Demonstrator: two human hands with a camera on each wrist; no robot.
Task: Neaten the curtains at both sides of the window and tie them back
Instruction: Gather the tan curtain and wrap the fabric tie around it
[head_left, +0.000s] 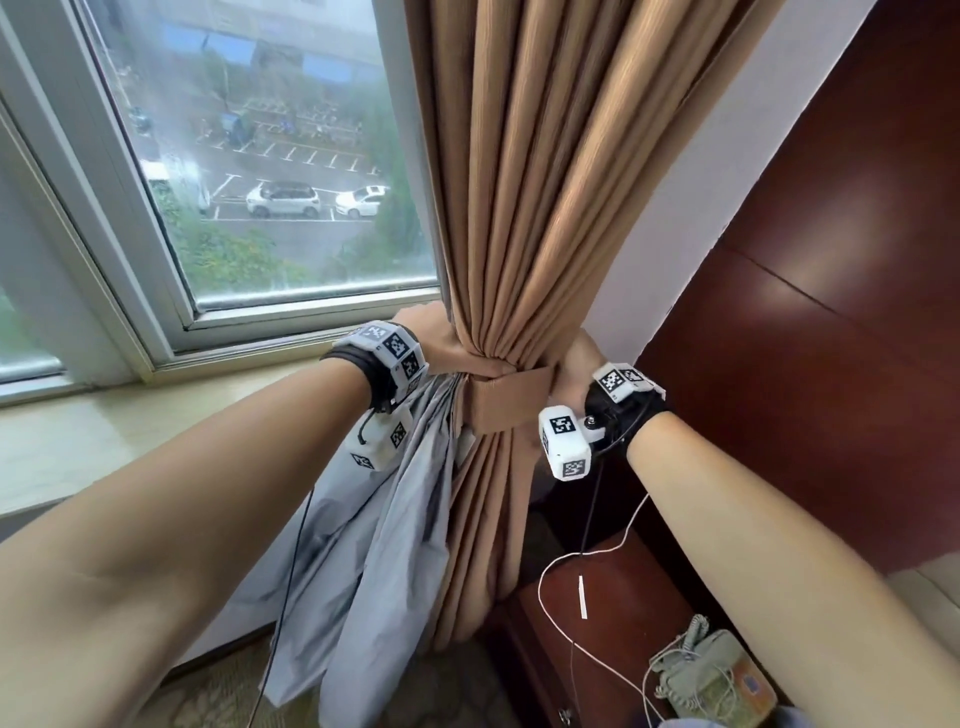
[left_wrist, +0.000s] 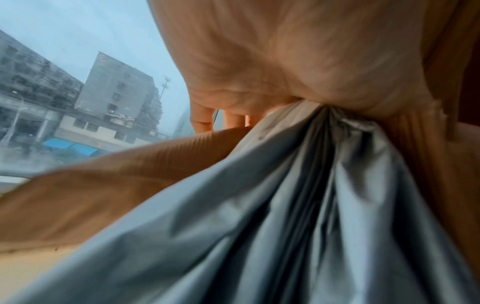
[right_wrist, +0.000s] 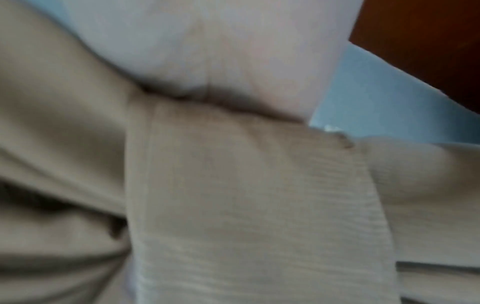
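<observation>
Your left hand (head_left: 439, 340) wraps the gathered tan curtain (head_left: 524, 197) from the window side, its fingers (left_wrist: 201, 121) curled round the bunch at the waist. Your right hand (head_left: 574, 371) presses against the opposite side, by the wall; its fingers are hidden behind the fabric, so you cannot tell how they lie. A tan tieback band (head_left: 506, 397) crosses the front of the bunch just below the pinch, between both hands. The grey lining (head_left: 384, 525) spills out beneath your left wrist. The curtain hangs right of the window (head_left: 270, 171), beside a dark wooden panel (head_left: 831, 291).
</observation>
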